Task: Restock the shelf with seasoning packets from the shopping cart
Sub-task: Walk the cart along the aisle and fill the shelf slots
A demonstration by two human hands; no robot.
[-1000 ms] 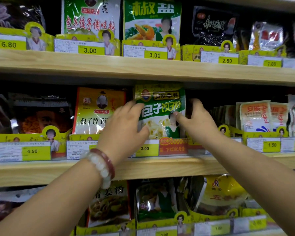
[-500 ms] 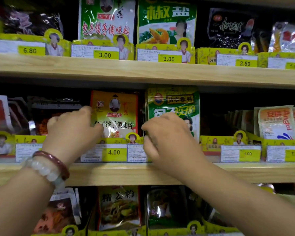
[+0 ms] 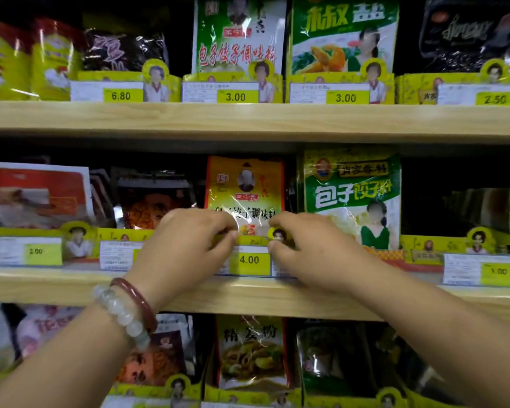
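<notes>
An orange-yellow seasoning packet [image 3: 245, 184] stands upright in a yellow display tray [image 3: 249, 241] on the middle shelf [image 3: 71, 287]. The tray carries a 4.00 price tag [image 3: 249, 260]. My left hand [image 3: 186, 248], with bead bracelets at the wrist, pinches the tray's front edge left of the tag. My right hand [image 3: 312, 251] pinches the same edge on the right, by a small cut-out figure. A green seasoning packet [image 3: 351, 187] stands upright just to the right, untouched. The cart is out of view.
The upper shelf [image 3: 248, 119] holds more packets behind 6.80, 3.00 and 2.50 tags. Dark and red packets [image 3: 153, 198] fill the middle shelf's left side; a dark gap lies right of the green packet. More packets [image 3: 251, 351] stand on the lower shelf.
Both hands left the green packet and moved left. They now pinch the front of the tray that holds the orange packet. The view shifted left too.
</notes>
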